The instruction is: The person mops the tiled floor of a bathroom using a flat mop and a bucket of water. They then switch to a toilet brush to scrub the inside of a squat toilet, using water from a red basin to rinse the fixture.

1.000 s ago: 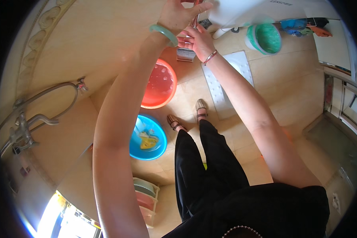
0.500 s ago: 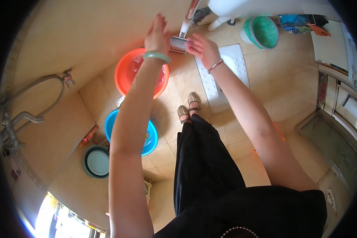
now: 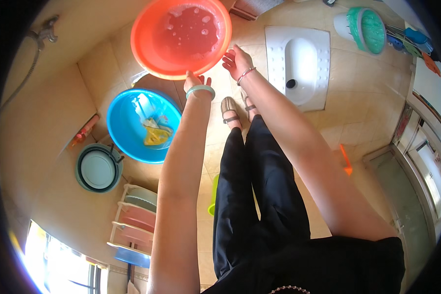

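An orange basin [image 3: 147, 56] with soapy, bubbly water [image 3: 193, 30] is held up off the floor at the top of the view. My left hand [image 3: 195, 82], with a pale green bangle at the wrist, grips its near rim, thumb against the edge. At the right side of that rim is my right hand [image 3: 238, 60], its fingers curled at the edge and partly visible. Below and left of the orange basin stands a blue basin [image 3: 118, 120], holding a wet yellow cloth [image 3: 158, 134] and a little water.
A white squat toilet [image 3: 321, 63] is set in the tiled floor to the right. Beyond it stands a green-lined bucket [image 3: 372, 32]. On the left are a grey-green folding basin [image 3: 98, 169] and a rack of basins [image 3: 116, 220]. A shower hose [image 3: 24, 73] hangs at the far left.
My hands have come down to the orange basin's near rim. The basin has risen and looks larger. The view has shifted, baring the squat toilet, the blue basin's contents and the rack.
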`<control>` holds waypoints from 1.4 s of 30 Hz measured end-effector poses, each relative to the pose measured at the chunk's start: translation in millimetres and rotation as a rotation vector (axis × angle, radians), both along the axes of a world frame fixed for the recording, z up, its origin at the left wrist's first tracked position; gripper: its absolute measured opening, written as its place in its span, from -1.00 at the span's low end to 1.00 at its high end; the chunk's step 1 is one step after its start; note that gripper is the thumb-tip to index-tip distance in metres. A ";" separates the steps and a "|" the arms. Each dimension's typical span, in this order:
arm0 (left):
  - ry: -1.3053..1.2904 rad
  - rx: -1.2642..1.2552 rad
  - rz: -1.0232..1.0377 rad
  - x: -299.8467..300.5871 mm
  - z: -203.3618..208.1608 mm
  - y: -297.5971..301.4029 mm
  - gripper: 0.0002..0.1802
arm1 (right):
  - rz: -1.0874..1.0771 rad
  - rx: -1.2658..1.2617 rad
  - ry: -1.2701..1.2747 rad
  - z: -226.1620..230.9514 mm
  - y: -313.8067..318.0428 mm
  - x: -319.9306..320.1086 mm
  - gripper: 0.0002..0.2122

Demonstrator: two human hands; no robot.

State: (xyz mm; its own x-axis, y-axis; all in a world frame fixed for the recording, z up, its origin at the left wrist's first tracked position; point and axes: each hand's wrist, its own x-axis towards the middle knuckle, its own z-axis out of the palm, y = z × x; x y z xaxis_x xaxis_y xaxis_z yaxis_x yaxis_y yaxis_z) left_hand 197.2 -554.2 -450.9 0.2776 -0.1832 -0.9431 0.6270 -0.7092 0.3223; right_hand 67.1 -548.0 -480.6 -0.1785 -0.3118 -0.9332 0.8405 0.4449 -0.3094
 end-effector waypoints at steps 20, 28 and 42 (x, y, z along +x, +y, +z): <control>-0.023 -0.197 0.122 46.5 -39.9 59.8 -0.65 | 0.062 -0.106 -0.092 -2.1 85.9 28.1 -0.55; -0.166 0.011 0.059 12.9 -44.7 135.0 -0.59 | -0.071 -0.056 -0.095 -4.9 178.2 9.0 -0.55; -0.179 0.124 0.096 -28.1 -8.4 192.4 -0.63 | -0.172 0.034 -0.053 2.6 285.4 -23.0 -0.60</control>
